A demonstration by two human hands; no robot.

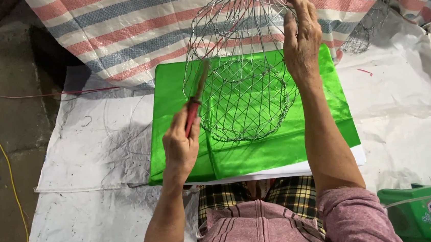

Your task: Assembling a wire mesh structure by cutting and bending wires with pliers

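Left hand (179,147), frame centre, gripped red-handled pliers (196,99) against the wire mesh basket (240,78); right hand (301,42), upper centre, fingers curled, clasped the basket's upper wires above the green cloth (259,153).

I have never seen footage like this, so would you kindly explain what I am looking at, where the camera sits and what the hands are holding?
There is no machine here: a person works with two bare hands, and the single picture comes from a camera worn on their head, looking down over their lap. The left hand grips red-handled pliers, whose tip reaches the side of a wire mesh basket. The right hand holds that basket up by its upper wires. Beneath it lies a bright green cloth spread over a white board on the knees. White plastic sheeting covers the ground, a striped tarpaulin hangs behind, a second wire basket rests at the right, and a green plastic stool stands nearby.
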